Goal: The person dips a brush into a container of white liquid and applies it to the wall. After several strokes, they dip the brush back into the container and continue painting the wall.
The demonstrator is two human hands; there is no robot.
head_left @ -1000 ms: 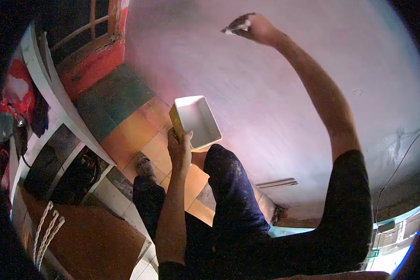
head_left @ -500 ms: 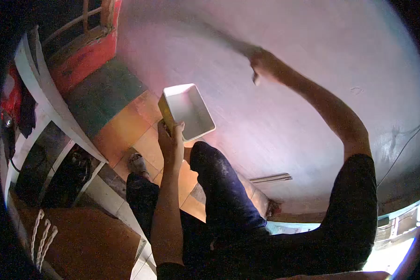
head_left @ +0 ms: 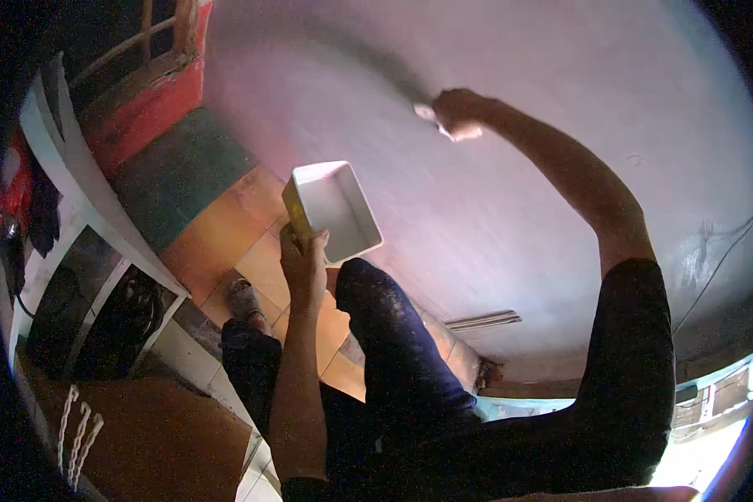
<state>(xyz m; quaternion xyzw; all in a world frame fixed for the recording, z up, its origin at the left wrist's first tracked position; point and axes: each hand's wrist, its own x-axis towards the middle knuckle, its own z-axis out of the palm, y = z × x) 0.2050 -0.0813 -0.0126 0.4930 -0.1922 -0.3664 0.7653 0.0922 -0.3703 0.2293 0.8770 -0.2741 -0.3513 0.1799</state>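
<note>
Head view, hands (head_left: 304,255) holding white-lined container (head_left: 336,209), pale cloth-like item (head_left: 464,132)

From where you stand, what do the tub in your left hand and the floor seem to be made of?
The tub looks like smooth, slightly glossy plastic, judging by its thin, even rim and rounded corners, though painted metal is possible. The floor appears to be ceramic or cement tile, with straight joints between orange squares.

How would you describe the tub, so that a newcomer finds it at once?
Start from the big pale wall. In view, where it meets the tiles, the left hand holds the tub. It is boxlike, white inside, partly yellow outside, unlike the small pale thing in the right hand.
</note>
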